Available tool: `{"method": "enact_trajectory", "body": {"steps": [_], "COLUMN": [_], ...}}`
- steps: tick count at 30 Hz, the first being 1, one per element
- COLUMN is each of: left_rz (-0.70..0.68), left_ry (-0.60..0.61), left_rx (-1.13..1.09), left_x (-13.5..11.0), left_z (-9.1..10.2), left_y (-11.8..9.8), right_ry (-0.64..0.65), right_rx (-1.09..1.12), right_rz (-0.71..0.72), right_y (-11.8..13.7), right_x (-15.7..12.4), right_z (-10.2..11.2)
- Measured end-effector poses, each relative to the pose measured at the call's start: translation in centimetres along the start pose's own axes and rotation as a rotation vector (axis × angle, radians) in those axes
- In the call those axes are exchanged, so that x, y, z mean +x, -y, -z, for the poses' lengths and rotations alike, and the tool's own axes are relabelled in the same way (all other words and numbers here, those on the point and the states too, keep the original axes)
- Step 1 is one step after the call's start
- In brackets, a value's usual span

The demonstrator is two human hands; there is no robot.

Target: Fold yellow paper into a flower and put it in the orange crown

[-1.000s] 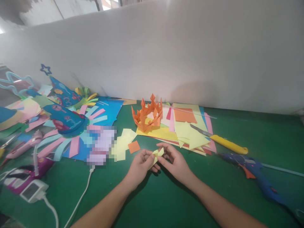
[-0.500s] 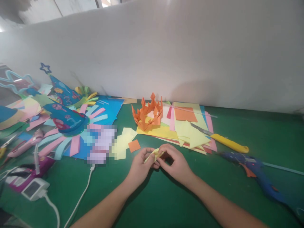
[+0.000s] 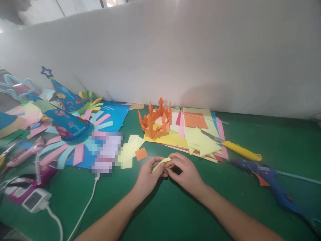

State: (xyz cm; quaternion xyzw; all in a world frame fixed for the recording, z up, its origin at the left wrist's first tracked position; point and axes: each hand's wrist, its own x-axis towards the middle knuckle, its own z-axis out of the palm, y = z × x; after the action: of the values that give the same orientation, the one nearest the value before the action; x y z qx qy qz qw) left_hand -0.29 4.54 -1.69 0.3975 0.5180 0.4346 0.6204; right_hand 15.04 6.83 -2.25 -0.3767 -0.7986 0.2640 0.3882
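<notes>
While the left hand (image 3: 148, 174) pinches a folded pale-yellow paper (image 3: 162, 162) between thumb and fingers, the right hand (image 3: 185, 171) is closed on its other end, just below the frame's centre. Above them, an orange paper crown (image 3: 151, 131) stands partly on coloured sheets (image 3: 173, 140). Towards the right edge, a yellow-handled knife (image 3: 242, 150) and a blue glue gun (image 3: 274, 184) lie on the green counter (image 3: 160, 216).
</notes>
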Motion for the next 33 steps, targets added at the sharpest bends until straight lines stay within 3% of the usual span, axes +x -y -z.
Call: {"method": "enact_trajectory", "body": {"steps": [6,17,28,33], "left_rz": [-0.003,0.037,-0.179,-0.188], "left_ry": [-0.01,-0.101,-0.099,-0.081], "left_rx": [-0.009,-0.152,0.247,0.279], "left_x": [0.01,0.22,0.12,0.2], "left_z": [0.04,-0.12,0.59,0.66], "left_y": [0.22,-0.48,0.2,0.36], "right_ry": [-0.008,-0.061,-0.105,-0.074], "right_rx": [-0.022,0.012,-0.142,-0.179], "right_rz": [0.045,-0.029,0.018,0.04], "right_y": [-0.15,0.3,0.1,0.28], "right_x": [0.07,0.31,0.11,0.04], "right_z": [0.13,0.6,0.43,0.31]}}
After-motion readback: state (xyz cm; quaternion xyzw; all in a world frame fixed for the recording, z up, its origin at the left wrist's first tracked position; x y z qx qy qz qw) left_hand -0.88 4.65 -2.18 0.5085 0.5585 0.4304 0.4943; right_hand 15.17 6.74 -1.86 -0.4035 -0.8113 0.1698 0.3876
